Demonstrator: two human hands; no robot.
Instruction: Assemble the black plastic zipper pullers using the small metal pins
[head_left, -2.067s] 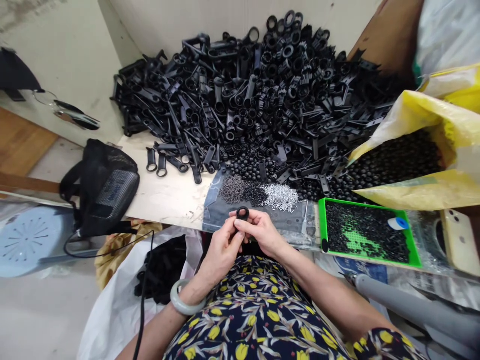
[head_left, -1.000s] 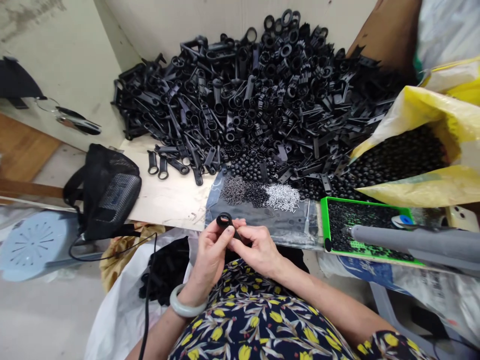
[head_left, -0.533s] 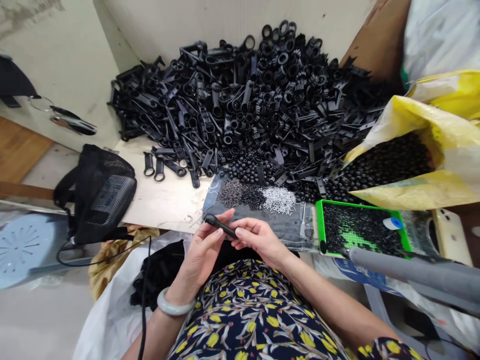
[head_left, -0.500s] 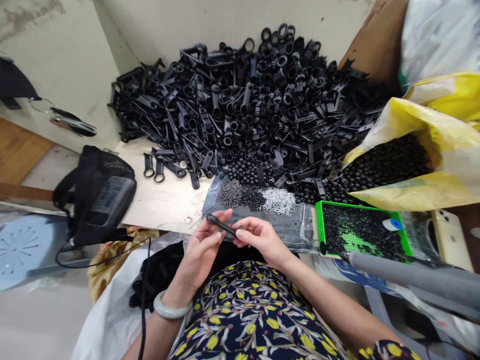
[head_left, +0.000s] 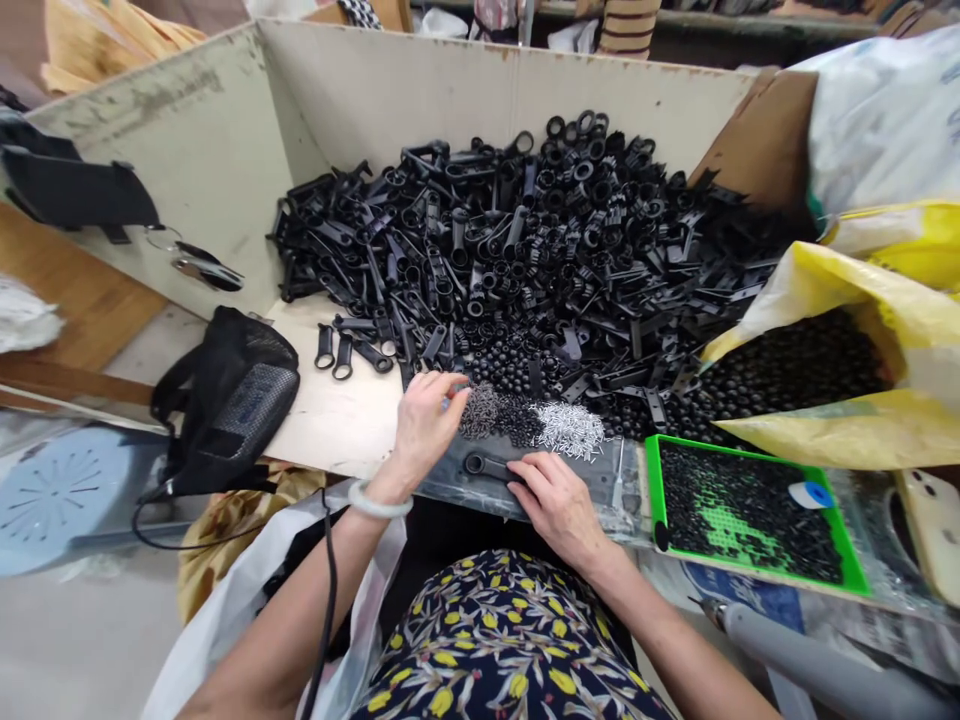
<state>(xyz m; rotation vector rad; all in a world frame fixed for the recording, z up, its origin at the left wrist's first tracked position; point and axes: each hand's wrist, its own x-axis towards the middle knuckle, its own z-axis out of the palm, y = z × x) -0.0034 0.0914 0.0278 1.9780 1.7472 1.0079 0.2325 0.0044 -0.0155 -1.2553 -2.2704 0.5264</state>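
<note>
Right hand [head_left: 556, 502] pinching smooth black ring-ended piece [head_left: 491, 466] — left hand [head_left: 426, 418] beside grainy brownish pile [head_left: 480, 412], grip unclear

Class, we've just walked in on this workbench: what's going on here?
A person's right hand has its fingers on the end of a black ring-ended piece lying on the dark mat. The left hand is beside the small brownish parts; whether it holds anything is unclear. Beyond lies a large heap of black parts.

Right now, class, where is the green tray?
In the head view, the green tray sits at right, between the right hand and the phone, below the yellow bag.
</note>
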